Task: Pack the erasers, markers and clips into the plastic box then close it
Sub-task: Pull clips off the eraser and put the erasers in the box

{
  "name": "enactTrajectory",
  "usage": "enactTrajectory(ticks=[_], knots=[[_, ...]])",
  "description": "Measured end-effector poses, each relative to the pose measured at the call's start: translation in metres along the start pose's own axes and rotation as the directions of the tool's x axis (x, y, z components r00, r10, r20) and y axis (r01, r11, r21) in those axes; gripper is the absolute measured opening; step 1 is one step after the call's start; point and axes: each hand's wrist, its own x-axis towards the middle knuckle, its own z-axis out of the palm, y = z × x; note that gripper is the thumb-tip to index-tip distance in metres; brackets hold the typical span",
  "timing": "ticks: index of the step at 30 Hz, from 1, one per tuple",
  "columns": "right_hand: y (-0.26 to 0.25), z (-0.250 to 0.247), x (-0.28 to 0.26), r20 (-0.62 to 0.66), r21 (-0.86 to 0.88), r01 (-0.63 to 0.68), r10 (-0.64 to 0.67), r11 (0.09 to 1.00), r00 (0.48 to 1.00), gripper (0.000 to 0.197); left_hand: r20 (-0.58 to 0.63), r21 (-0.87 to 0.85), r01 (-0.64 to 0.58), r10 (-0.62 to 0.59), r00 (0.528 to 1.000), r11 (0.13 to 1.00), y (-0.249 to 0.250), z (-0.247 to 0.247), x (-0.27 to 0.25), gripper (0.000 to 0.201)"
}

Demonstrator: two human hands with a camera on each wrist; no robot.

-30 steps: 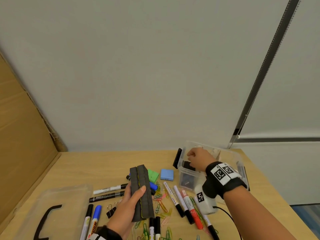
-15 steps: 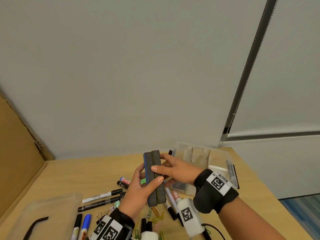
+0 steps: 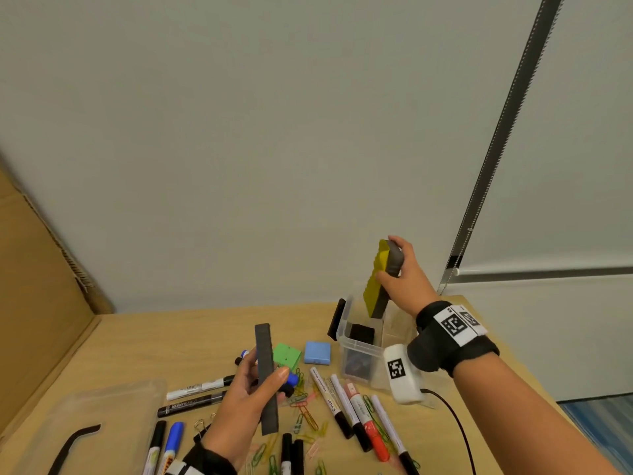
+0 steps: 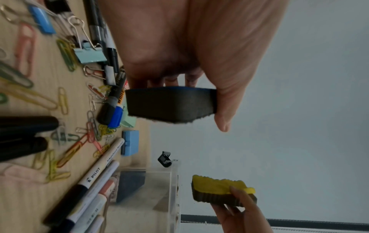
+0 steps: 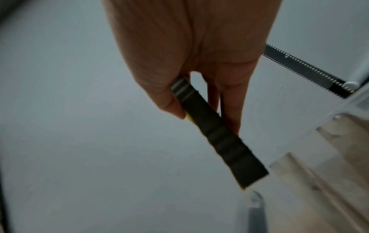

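Observation:
My right hand (image 3: pixel 399 269) grips a yellow-backed grey board eraser (image 3: pixel 376 281) upright, its lower end just above the clear plastic box (image 3: pixel 359 347) at the table's right; the same yellow eraser (image 4: pixel 219 191) shows in the left wrist view and as a dark strip (image 5: pixel 215 135) in the right wrist view. My left hand (image 3: pixel 253 389) holds a second, blue-backed grey eraser (image 3: pixel 266 375) on edge above the scattered markers (image 3: pixel 337 402) and paper clips (image 3: pixel 308 413). Something dark lies inside the box.
A green block (image 3: pixel 287 354) and a blue block (image 3: pixel 318 352) lie left of the box. The clear lid (image 3: pixel 113 406) with a black handle rests at front left. A cardboard panel (image 3: pixel 34 286) stands along the left edge. The wall is close behind.
The two erasers that my left hand held together have been split. My right hand took the yellow one and carried it right and up over the box; the left hand lowered with the other.

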Motion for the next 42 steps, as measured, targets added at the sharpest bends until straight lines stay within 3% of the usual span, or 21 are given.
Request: enactTrajectory(ticks=[5,9,14,16,19,21,23,25,28,31,34,36,38,40,41,42], knots=[[0.019,0.016,0.015,0.023,-0.247,-0.054,0.062,0.968,0.998,0.070,-0.004,0.002,0.012,-0.012,1.000,1.000,-0.006,-0.008,0.002,0.113],[0.019,0.023,0.026,0.112,-0.555,-0.123,0.221,0.822,0.969,0.051,-0.042,-0.037,0.042,-0.044,0.998,0.998,-0.008,-0.013,0.003,0.108],[0.028,0.038,0.056,0.211,-0.788,-0.110,0.434,0.605,0.876,0.038,-0.101,-0.041,0.044,-0.048,0.994,0.998,-0.010,-0.019,0.002,0.058],[0.066,0.044,0.091,0.217,-0.850,-0.069,0.466,0.523,0.858,0.044,-0.092,-0.052,0.049,-0.053,0.994,0.997,-0.009,-0.021,0.001,0.068],[0.150,0.056,0.162,0.186,-0.883,-0.083,0.507,0.462,0.841,0.058,-0.062,-0.053,0.062,-0.065,0.996,0.997,-0.008,-0.023,-0.002,0.107],[0.164,0.063,0.177,0.201,-0.896,-0.051,0.506,0.441,0.839,0.058,-0.073,-0.075,0.068,-0.074,0.995,0.995,-0.006,-0.020,-0.004,0.097],[0.143,0.064,0.166,0.246,-0.921,0.047,0.482,0.388,0.841,0.055,-0.092,-0.102,0.068,-0.078,0.993,0.992,-0.004,-0.017,-0.005,0.064],[0.106,0.057,0.138,0.264,-0.929,0.089,0.474,0.359,0.840,0.064,-0.092,-0.100,0.080,-0.089,0.992,0.992,-0.001,-0.017,-0.005,0.049],[0.025,0.041,0.063,0.293,-0.941,0.159,0.483,0.299,0.825,0.092,-0.095,-0.102,0.074,-0.083,0.992,0.992,0.001,-0.016,-0.007,0.059],[0.000,0.030,0.033,0.250,-0.960,0.133,0.543,0.245,0.802,0.090,-0.098,-0.093,0.067,-0.076,0.992,0.993,0.000,-0.017,-0.008,0.070],[0.007,0.032,0.034,0.258,-0.951,0.106,0.559,0.290,0.788,0.101,-0.105,-0.061,0.085,-0.091,0.990,0.995,-0.003,-0.018,-0.010,0.090],[0.040,0.038,0.062,0.314,-0.936,0.152,0.559,0.316,0.767,0.112,-0.113,-0.073,0.096,-0.104,0.988,0.993,-0.004,-0.015,-0.010,0.067],[0.073,0.045,0.085,0.338,-0.937,0.214,0.558,0.277,0.758,0.114,-0.118,-0.077,0.116,-0.124,0.985,0.990,-0.003,-0.011,-0.010,0.043],[0.102,0.051,0.105,0.354,-0.928,0.219,0.538,0.300,0.765,0.126,-0.116,-0.042,0.123,-0.127,0.985,0.992,-0.001,-0.007,-0.010,0.036],[0.140,0.057,0.133,0.374,-0.912,0.211,0.503,0.351,0.779,0.130,-0.121,-0.030,0.122,-0.125,0.985,0.992,0.000,-0.006,-0.011,0.034],[0.157,0.058,0.147,0.404,-0.897,0.228,0.493,0.378,0.771,0.124,-0.122,-0.016,0.122,-0.123,0.985,0.992,0.001,-0.005,-0.012,0.034]])
